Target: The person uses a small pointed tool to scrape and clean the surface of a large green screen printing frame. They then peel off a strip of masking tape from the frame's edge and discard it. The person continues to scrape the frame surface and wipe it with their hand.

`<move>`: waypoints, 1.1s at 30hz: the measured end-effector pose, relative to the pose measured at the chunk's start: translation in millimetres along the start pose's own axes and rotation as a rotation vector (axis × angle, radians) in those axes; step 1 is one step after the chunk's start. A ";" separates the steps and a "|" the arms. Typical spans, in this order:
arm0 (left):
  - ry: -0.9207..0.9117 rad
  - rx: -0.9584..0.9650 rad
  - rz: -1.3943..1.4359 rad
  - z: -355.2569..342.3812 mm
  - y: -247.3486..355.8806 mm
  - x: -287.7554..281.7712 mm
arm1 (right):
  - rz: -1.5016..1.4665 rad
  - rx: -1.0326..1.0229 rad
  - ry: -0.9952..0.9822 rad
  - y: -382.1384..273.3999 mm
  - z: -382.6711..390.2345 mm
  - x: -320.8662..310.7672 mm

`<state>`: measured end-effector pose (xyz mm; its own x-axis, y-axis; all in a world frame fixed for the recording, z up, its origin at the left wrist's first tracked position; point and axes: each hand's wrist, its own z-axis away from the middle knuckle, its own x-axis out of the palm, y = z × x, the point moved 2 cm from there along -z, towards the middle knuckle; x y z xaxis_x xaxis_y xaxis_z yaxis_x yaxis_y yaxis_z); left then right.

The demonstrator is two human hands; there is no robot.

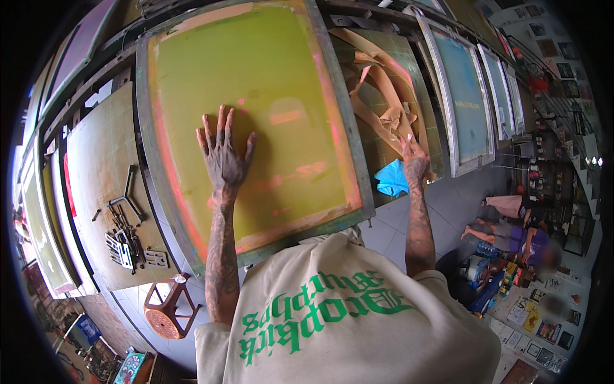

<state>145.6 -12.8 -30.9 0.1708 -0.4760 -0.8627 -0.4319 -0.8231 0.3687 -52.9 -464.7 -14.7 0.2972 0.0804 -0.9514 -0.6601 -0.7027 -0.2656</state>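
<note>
A large screen-printing frame (256, 77) with yellow-green mesh and pink-stained edges lies in front of me. My left hand (224, 157) rests over its mesh, palm down, fingers spread and holding nothing. To the right of the frame, my right hand (416, 163) is closed in a pinch beside a loose heap of brown tape strips (384, 93). Something small and whitish shows at its fingertips, too small to name. A crumpled blue piece (391, 178), perhaps a glove or cloth, lies just left of that hand, on the board (409, 61) under the tape.
Left of the frame, a board (102, 147) carries metal hardware (125, 237) and a bent bar (130, 192). A brown plastic stool (169, 317) stands on the tiled floor below. More screens (457, 96) line the right. Two people (511, 233) are farther right.
</note>
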 end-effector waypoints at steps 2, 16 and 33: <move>0.008 0.009 0.011 -0.4 0.2 1.2 | -0.041 -0.148 0.002 4.2 7.9 8.1; -0.003 -0.018 -0.002 -0.1 -2.6 -2.3 | -0.146 -0.230 0.028 41.5 -9.7 28.0; -0.018 -0.030 0.001 -1.1 5.0 -6.5 | -0.290 -0.128 -0.257 60.0 -11.2 17.8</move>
<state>143.4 -14.1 -23.0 0.1540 -0.4714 -0.8684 -0.4055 -0.8316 0.3796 -79.5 -513.3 -45.8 0.2655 0.4506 -0.8523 -0.4786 -0.7059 -0.5222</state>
